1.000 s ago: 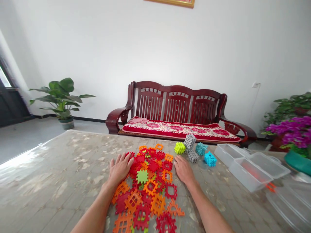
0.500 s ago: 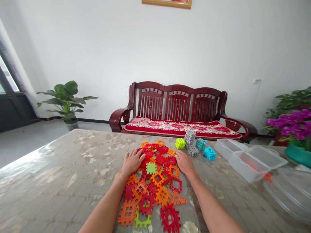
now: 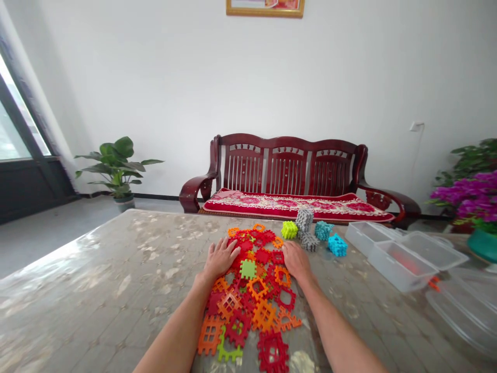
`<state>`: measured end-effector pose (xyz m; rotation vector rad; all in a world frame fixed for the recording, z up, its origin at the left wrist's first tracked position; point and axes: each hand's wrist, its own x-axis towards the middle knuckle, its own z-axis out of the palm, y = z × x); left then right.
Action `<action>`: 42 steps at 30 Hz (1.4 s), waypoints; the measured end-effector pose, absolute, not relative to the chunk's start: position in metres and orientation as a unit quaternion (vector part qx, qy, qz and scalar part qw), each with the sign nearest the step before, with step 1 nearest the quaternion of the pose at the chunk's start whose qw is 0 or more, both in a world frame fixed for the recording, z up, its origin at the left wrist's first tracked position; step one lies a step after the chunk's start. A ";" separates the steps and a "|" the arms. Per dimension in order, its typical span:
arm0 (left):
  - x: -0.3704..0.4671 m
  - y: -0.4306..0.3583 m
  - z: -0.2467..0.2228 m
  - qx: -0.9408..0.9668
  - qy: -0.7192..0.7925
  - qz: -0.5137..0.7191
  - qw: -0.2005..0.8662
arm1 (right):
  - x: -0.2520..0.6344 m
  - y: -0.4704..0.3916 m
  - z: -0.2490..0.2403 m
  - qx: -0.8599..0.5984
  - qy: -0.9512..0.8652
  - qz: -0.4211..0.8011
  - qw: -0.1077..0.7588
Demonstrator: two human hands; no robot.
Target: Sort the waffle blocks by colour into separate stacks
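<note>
Dozens of toothed pieces (image 3: 262,256), mostly red and orange with some green, lie loosely heaped on the bench (image 3: 147,280) between the two forearms. The left hand (image 3: 221,256) rests palm down at the heap's far left edge, its grip slightly spread, fingertips over red pieces. The right hand (image 3: 295,259) lies along the far right edge, fingers close together and partly bent; whether its grip pinches a piece, I cannot tell. A light green square (image 3: 248,269) sits on top near the middle.

Beyond the right hand stand a yellow-green cube (image 3: 289,229), a grey block shape (image 3: 305,220), a teal block (image 3: 323,230) and a bright blue block (image 3: 337,245). Farther right is an open clear box (image 3: 404,267) with something red inside, and an orange piece (image 3: 434,283) lies just beside it, near a clear lid (image 3: 462,300). A dark red wooden sofa (image 3: 287,171) stands behind the bench.
</note>
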<state>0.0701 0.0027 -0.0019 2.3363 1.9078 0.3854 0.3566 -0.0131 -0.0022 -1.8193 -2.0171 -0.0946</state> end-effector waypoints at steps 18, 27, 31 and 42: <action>0.045 -0.004 0.004 0.708 0.554 0.344 0.270 | 0.361 -0.015 -0.008 -0.585 -0.772 -0.014 0.247; 0.040 -0.018 0.007 0.710 0.502 0.371 0.325 | 0.364 -0.021 -0.009 -0.548 -0.753 0.055 0.361; 0.042 -0.021 0.013 0.714 0.491 0.364 0.343 | 0.369 -0.022 -0.008 -0.559 -0.717 0.106 0.403; 0.028 -0.071 0.034 0.775 0.500 0.248 0.295 | 0.376 -0.076 -0.003 -0.522 -0.724 0.280 0.352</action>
